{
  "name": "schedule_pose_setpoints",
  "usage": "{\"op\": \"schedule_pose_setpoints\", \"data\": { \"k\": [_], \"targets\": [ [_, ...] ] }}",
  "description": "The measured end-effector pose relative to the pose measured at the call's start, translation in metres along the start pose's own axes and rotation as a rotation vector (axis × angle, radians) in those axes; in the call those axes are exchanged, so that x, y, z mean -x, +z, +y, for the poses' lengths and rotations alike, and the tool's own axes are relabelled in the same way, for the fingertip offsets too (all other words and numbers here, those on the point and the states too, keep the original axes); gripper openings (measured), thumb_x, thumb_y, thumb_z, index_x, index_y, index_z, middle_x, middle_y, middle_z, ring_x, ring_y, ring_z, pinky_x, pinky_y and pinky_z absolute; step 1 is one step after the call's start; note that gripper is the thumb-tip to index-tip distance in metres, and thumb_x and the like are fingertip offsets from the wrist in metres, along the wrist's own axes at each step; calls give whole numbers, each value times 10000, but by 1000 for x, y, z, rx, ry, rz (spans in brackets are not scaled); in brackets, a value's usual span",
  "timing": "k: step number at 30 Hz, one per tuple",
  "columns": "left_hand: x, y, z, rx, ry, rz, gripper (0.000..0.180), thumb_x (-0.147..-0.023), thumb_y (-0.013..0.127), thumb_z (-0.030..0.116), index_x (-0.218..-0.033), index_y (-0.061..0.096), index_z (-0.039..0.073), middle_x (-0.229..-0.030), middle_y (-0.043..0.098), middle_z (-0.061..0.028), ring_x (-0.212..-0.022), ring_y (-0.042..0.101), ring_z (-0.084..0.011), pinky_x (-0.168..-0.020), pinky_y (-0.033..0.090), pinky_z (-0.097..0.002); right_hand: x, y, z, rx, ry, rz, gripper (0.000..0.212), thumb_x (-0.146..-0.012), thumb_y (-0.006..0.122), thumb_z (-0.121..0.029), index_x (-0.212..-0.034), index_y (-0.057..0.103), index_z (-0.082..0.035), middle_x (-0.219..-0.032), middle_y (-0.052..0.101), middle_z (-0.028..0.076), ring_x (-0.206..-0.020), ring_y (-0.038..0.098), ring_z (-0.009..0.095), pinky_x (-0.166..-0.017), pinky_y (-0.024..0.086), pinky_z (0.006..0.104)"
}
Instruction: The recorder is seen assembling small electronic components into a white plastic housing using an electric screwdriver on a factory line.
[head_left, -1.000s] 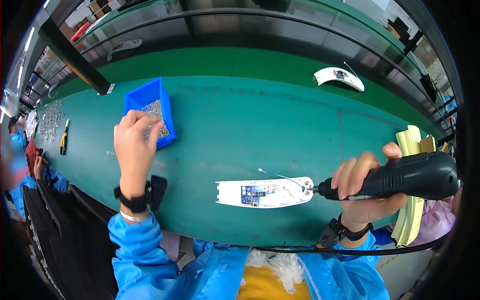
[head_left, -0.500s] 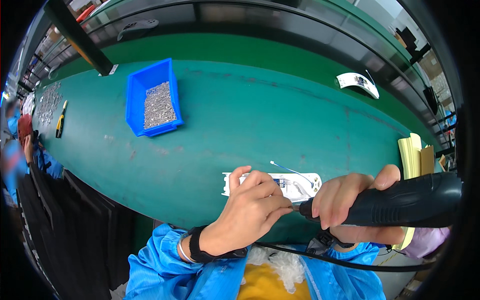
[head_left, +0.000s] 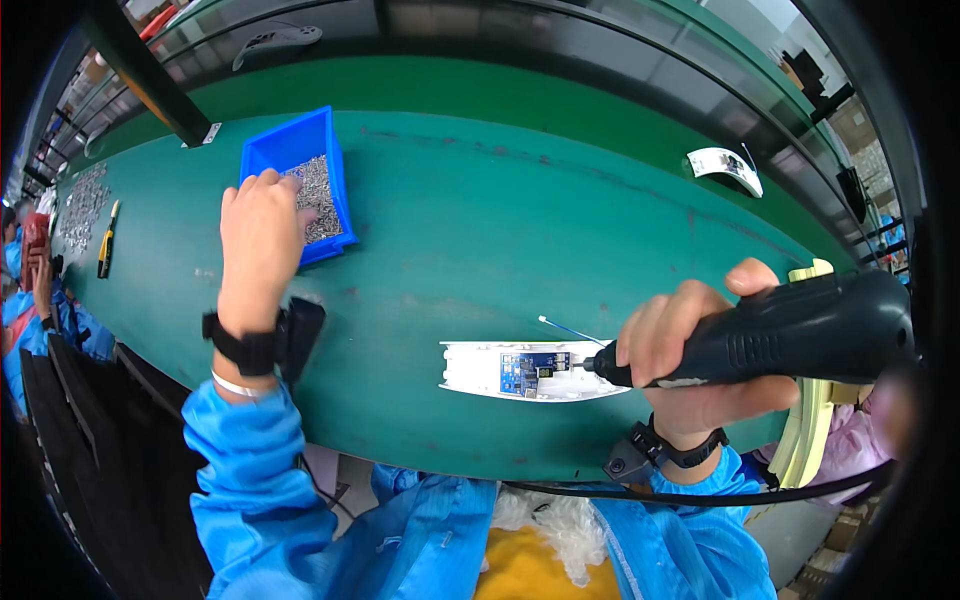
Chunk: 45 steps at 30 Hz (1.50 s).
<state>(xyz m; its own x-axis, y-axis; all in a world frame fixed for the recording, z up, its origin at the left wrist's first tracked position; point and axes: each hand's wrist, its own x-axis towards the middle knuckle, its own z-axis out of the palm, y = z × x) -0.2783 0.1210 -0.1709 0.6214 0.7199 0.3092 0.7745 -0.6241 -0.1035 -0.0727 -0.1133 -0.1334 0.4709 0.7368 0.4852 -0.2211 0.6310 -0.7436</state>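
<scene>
A long white plastic part with a small blue circuit board lies on the green belt in front of me. My right hand grips a black electric screwdriver, its tip resting on the board. My left hand reaches forward to the blue bin of small metal screws, fingers over its near-left edge; whether it holds a screw is hidden. A thin white wire trails from the part.
Another white part lies far right on the green belt. Loose screws and a yellow-handled tool lie at the far left, near another person in blue. Pale yellow stacked pieces stand at my right.
My left hand left the white part and moved up-left to the blue bin. The screwdriver stays on the circuit board.
</scene>
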Motion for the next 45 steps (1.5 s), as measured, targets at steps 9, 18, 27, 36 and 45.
{"op": "schedule_pose_setpoints", "data": {
  "k": [9,18,27,36,45],
  "targets": [
    [-5,35,-23,-50,71,-40,93,-744,589,132,-722,556,47,-712,567,-82,-731,532,-254,-664,346,-357,-8,1,19,203,58,-63,763,-711,410,-702,-1149,291,-89,-586,471,52,-441,471,152,-431,423,289],
    [-13,36,-31,51,104,73,202,-812,509,149,-672,474,7,-666,510,-132,-670,501,-299,-612,349,-384,-12,4,31,230,79,-77,770,-709,403,-707,-1152,295,-86,-584,469,53,-440,470,150,-424,420,286],
    [-17,28,-43,343,-1,30,142,-741,597,130,-698,539,8,-678,550,-134,-645,522,-302,-604,372,-362,-16,11,41,107,115,39,846,-607,548,-691,-1100,335,-37,-573,499,88,-464,513,171,-458,446,274],
    [87,-46,80,772,589,-46,76,-683,581,38,-679,506,40,-957,593,-153,-881,582,-279,-664,465,-327,-20,15,48,266,117,-48,793,-695,390,-724,-1149,282,-83,-561,453,39,-422,459,138,-419,418,269],
    [113,-21,96,642,573,-7,228,-789,576,126,-642,412,68,-1065,581,-146,-1008,563,-232,-843,453,-364,-23,19,57,276,88,-53,756,-703,408,-707,-1123,292,-89,-562,464,33,-418,460,132,-418,418,269]
  ]
}}
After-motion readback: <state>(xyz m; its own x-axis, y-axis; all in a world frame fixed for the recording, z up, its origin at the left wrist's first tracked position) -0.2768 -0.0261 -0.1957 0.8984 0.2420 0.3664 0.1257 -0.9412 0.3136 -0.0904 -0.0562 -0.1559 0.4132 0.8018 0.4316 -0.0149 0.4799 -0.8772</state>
